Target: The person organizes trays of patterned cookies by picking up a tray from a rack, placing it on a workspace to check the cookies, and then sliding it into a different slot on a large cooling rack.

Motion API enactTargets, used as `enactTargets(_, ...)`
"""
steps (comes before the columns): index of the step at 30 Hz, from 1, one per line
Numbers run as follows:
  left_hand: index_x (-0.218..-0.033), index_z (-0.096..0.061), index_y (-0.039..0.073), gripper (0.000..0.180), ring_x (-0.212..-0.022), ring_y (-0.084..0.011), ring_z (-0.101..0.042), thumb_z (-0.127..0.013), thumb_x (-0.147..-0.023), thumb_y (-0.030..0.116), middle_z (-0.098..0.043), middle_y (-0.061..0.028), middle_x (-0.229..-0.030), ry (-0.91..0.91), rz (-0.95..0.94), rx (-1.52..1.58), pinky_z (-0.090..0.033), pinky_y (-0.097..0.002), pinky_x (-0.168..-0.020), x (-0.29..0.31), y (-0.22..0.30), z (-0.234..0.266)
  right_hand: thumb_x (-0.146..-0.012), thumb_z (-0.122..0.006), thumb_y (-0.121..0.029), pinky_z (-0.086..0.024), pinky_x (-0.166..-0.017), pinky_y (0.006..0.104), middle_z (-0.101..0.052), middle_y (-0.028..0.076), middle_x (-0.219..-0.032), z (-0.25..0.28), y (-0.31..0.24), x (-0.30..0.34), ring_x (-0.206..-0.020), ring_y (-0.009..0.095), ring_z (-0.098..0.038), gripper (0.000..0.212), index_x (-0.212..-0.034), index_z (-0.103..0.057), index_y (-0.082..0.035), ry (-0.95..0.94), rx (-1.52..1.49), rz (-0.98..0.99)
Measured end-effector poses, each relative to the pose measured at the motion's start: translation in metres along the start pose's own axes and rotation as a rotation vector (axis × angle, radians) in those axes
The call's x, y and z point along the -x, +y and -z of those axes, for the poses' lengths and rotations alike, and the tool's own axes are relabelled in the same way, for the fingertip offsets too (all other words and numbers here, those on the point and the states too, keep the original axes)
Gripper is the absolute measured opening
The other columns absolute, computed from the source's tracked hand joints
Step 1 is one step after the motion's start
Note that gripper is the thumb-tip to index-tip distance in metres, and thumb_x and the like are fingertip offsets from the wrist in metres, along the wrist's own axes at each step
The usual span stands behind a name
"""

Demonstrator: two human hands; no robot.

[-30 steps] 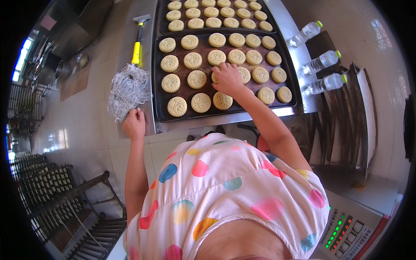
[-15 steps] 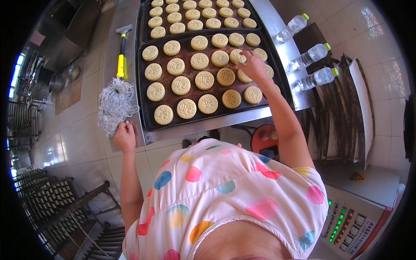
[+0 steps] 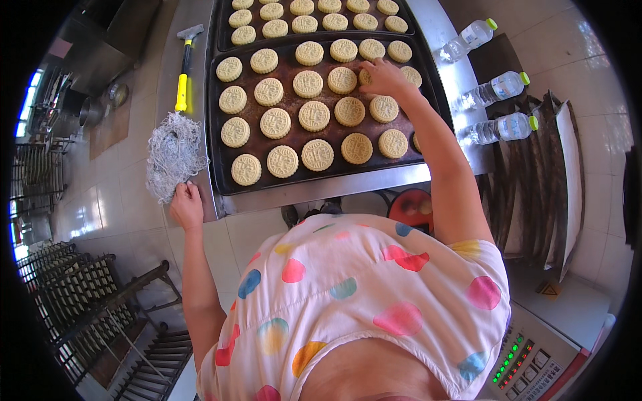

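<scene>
While the right hand (image 3: 382,75) reaches over the near baking tray (image 3: 221,144), its fingers are curled down on a round stamped pastry (image 3: 365,76) half hidden beneath the palm, in the tray's far right part. Just left of that hand lie more pale, ridged discs in rows on the dark, greasy metal; about twenty show on this tray. A second tray (image 3: 217,30) lies beyond the hand. Three clear plastic bottles (image 3: 498,87) with green caps lie to its right. The left hand (image 3: 186,206) grips the edge of the steel surface (image 3: 321,190), touching a tangled wiry mesh (image 3: 174,154); beyond it lies a yellow-handled scraper (image 3: 183,73).
</scene>
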State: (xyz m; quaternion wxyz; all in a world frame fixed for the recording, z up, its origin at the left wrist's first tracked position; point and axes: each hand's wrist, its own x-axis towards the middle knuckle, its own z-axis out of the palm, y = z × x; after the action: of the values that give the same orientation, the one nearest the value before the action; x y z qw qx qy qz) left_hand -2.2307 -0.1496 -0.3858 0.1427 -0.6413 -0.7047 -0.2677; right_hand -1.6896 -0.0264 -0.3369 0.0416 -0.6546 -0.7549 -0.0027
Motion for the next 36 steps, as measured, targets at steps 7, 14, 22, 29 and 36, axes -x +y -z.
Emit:
enactTargets(7,-0.067,-0.049,0.008,0.03,-0.054,-0.0327,-0.055,-0.056,-0.086,0.031,-0.056,-0.0111,-0.059,0.019,-0.009,0.024,-0.04,-0.0445,-0.049,-0.001,0.0,-0.002,-0.069,-0.067,-0.038,-0.043,-0.087,0.0409,-0.056,0.016,-0.111,0.004,-0.001,-0.004,-0.106,0.032,-0.055,0.06,-0.122,-0.051,-0.015,-0.023,0.138,0.053)
enactTargets(14,-0.065,-0.048,0.008,0.028,-0.055,-0.0334,-0.055,-0.056,-0.085,0.027,-0.056,-0.0112,-0.059,-0.006,-0.002,-0.031,-0.041,-0.0449,-0.05,-0.002,0.002,0.001,-0.07,-0.067,-0.041,-0.041,-0.088,0.0414,-0.057,0.014,-0.109,-0.003,0.0,0.007,-0.103,0.029,-0.057,0.058,-0.119,-0.053,-0.014,0.155,0.158,-0.003)
enactTargets(22,-0.067,-0.049,0.008,0.029,-0.055,-0.0347,-0.055,-0.056,-0.085,0.029,-0.057,-0.0114,-0.059,-0.017,-0.017,-0.016,-0.04,-0.0466,-0.051,-0.002,0.001,0.0,-0.079,-0.06,-0.036,-0.05,-0.077,0.0402,-0.06,0.015,-0.105,0.014,0.009,0.04,-0.092,0.031,-0.061,0.048,-0.12,-0.052,-0.011,0.349,-0.06,-0.133)
enactTargets(29,-0.069,-0.05,0.009,0.03,-0.055,-0.0314,-0.055,-0.054,-0.088,0.032,-0.056,-0.009,-0.058,-0.048,-0.094,0.058,-0.041,-0.0441,-0.051,0.002,-0.001,0.003,-0.084,-0.061,-0.027,-0.049,-0.059,0.0326,-0.066,0.011,-0.072,-0.004,0.003,0.164,-0.065,0.022,-0.065,0.029,-0.087,-0.064,0.002,0.449,-0.74,-0.393)
enactTargets(36,-0.079,-0.053,0.009,0.033,-0.06,-0.0217,-0.056,-0.067,-0.079,0.039,-0.056,-0.0042,-0.066,-0.28,-0.283,0.155,-0.041,-0.0376,-0.053,0.007,0.027,0.023,-0.09,-0.056,-0.028,-0.048,-0.056,0.0244,-0.067,0.009,-0.081,-0.051,-0.016,0.26,-0.066,0.014,-0.064,0.03,-0.096,-0.061,0.001,0.242,-1.337,-0.648)
